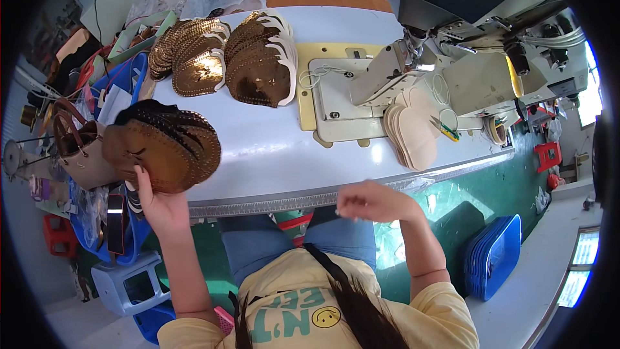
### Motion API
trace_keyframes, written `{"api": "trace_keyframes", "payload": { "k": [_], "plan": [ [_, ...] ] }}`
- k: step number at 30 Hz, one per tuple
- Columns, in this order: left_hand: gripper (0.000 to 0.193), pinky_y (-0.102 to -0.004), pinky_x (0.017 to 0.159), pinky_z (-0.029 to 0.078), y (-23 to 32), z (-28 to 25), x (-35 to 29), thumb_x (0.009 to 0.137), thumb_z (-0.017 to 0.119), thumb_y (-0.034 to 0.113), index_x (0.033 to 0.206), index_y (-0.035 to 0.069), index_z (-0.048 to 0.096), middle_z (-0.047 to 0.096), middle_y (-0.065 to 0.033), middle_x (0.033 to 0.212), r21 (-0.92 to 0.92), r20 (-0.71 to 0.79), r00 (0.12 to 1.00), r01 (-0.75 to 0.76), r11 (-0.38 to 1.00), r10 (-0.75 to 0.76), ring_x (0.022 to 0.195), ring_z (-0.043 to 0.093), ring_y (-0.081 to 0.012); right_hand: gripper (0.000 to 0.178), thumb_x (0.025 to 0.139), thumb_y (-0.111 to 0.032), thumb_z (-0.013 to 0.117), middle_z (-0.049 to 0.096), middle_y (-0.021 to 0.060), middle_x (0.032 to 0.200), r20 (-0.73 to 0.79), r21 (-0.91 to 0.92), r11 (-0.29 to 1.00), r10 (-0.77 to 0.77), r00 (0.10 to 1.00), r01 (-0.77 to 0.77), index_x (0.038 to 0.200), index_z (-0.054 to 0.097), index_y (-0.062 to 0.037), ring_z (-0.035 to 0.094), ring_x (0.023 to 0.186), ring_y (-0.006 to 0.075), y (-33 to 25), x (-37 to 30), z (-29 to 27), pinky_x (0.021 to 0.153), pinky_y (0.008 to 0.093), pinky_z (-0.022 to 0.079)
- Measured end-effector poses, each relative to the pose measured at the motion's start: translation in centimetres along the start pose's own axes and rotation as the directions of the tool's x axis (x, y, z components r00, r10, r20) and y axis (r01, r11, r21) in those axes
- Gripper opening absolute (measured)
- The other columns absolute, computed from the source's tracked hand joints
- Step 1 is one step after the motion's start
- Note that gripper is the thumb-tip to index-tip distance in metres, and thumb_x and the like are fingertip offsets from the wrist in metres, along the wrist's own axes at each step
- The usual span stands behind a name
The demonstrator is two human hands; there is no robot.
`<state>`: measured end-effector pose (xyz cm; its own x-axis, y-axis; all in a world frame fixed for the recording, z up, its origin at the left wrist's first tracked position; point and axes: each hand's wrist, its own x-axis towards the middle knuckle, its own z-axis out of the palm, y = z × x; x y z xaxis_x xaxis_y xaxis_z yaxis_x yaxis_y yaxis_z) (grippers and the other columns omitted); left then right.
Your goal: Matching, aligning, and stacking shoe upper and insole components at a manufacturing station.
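My left hand point(159, 205) grips a fanned stack of shiny bronze-coloured leather pieces point(165, 152) by its lower edge, thumb on top. The pieces are rounded, with rows of small holes or studs along their borders. My right hand point(374, 202) hovers just off the table's front edge, fingers curled in; whether anything is in them is hidden. Farther back on the white table lie two more fanned piles of like pieces, a left pile point(197, 68) and a right pile point(258, 72) with white edges. A stack of beige rounded pieces point(411, 134) rests beside the sewing machine point(387, 81).
Yellow-handled snips point(447, 131) lie by the beige stack. A ruler strip point(271, 205) runs along the table's front edge. At left stand a handbag point(82, 155), a blue bin point(132, 239) with a phone point(115, 223), and a stool point(132, 278). Blue crates point(494, 258) are stacked at right.
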<state>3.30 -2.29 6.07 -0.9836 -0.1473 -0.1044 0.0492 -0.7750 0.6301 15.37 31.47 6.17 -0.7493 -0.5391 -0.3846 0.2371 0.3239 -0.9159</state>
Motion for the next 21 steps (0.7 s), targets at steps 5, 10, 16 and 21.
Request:
{"api": "trace_keyframes", "payload": {
  "k": [5,10,16,21],
  "plan": [
    [0.035,-0.0433,0.103,0.039,-3.0,0.0,1.0,0.091,0.052,0.005,0.125,-0.002,0.055,0.053,-0.0190,0.132,0.657,0.536,0.619,-0.733,0.177,0.574,0.122,0.052,-0.0305,0.004,0.088,-0.003,0.058,0.060,0.0060,0.072,-0.729,-0.342,0.923,-0.379,0.570,0.177,0.087,0.057,0.0008,0.059,0.062,0.0129,-2.9,4.0,-3.0,0.059,0.0264,0.049],
    [0.058,-0.0506,0.108,0.028,-7.1,1.2,0.8,0.072,0.053,-0.003,0.129,0.008,0.054,0.051,-0.0165,0.133,0.313,0.912,0.405,-0.789,-0.528,-0.064,0.126,0.046,-0.0355,0.016,0.083,-0.010,0.067,0.060,0.0116,0.083,-0.668,-0.739,0.601,-0.714,0.211,-0.305,0.089,0.057,-0.0003,0.063,0.071,0.0272,-3.7,11.6,-8.8,0.063,0.0369,0.052],
    [0.070,-0.0512,0.110,0.024,-9.1,-0.1,-1.0,0.066,0.053,-0.005,0.134,0.010,0.049,0.044,-0.0163,0.138,0.521,0.790,0.602,-0.759,-0.390,-0.117,0.130,0.039,-0.0359,0.022,0.080,-0.018,0.068,0.054,0.0161,0.106,-0.722,-0.687,0.447,-0.508,0.470,-0.572,0.094,0.059,-0.0039,0.054,0.101,0.0338,-0.5,15.9,-9.9,0.084,0.0412,0.047],
    [0.071,-0.0510,0.112,0.022,-8.8,0.0,-1.1,0.067,0.054,-0.004,0.136,0.009,0.047,0.042,-0.0163,0.140,0.523,0.781,0.610,-0.757,-0.392,-0.135,0.131,0.037,-0.0368,0.017,0.076,-0.008,0.065,0.061,0.0173,0.095,-0.741,-0.666,0.568,-0.428,0.517,-0.484,0.092,0.062,-0.0014,0.057,0.098,0.0335,-1.1,16.9,-12.6,0.085,0.0408,0.048]
  ]
}}
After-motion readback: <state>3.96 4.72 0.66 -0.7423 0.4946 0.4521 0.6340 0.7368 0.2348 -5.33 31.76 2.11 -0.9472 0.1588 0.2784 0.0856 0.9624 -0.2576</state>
